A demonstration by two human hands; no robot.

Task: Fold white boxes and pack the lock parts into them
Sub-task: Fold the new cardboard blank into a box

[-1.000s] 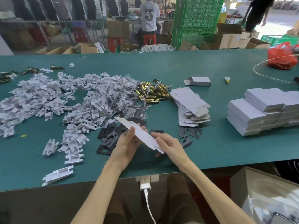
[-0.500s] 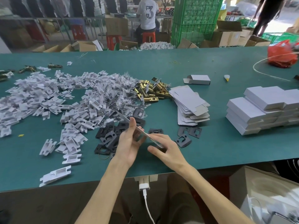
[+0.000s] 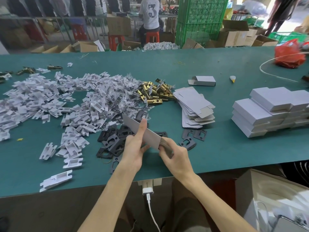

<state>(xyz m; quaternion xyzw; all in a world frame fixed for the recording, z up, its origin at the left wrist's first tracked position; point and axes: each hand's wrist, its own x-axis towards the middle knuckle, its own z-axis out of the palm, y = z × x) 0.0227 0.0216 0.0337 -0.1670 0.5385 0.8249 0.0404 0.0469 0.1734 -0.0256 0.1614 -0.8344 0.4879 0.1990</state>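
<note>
Risk lies in a crooked crease: the blank (image 3: 153,138), held tilted above the table (image 3: 217,148) near the plates (image 3: 113,139), is gripped mid-length by the left hand (image 3: 133,151) and pinched at its near flap by the right hand (image 3: 177,156), so uneven pressure could buckle a panel

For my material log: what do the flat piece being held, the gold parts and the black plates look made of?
Blank: thin paperboard with a matte grey face; its end flap folds at a crease.
Latches: metal, probably brass-plated; shiny gold with bright glints.
Plates: matte black, flat with cut-outs; could be coated metal or plastic, cannot tell.
</note>
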